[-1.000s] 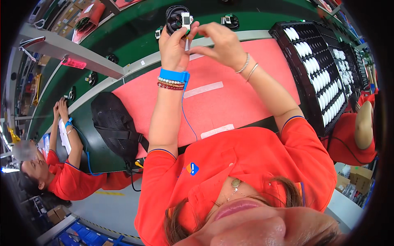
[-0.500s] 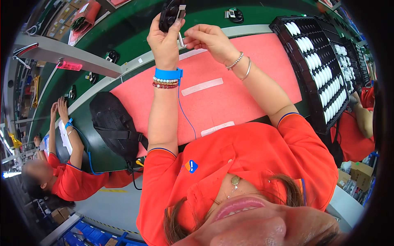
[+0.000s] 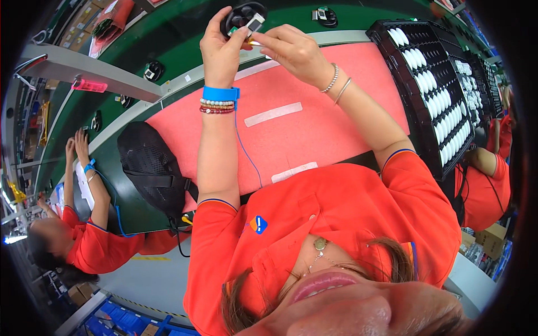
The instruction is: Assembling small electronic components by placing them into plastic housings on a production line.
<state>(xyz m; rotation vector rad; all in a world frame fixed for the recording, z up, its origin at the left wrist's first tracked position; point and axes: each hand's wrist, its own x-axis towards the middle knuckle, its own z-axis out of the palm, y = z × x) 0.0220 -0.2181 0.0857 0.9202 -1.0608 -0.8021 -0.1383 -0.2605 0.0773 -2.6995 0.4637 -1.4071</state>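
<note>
Raised over the far edge of the work mat, my left hand [image 3: 220,56] is closed round a round black part [image 3: 234,18]. A small white-framed module with a grey screen [image 3: 256,22] stands out from that part, and a bit of green board shows beside it. My right hand [image 3: 297,54] comes in from the right, its thumb and fingers pinched together at the module's lower edge. A small yellowish bit shows at those fingertips; what they grip is too small to make out. A blue wrist strap [image 3: 219,95] with a thin cord is round my left wrist.
The pink mat [image 3: 336,112] bears white tape strips. At right stand black trays [image 3: 414,84] with white oval pieces. A black mesh bag [image 3: 148,162] lies left. Beyond a metal rail, similar black parts [image 3: 325,17] lie on the green belt. A co-worker [image 3: 106,246] sits at left, another at right.
The black part has tilted, turning the module's grey screen into view. My right hand has moved up and left to the module, its fingertips now at the lower edge.
</note>
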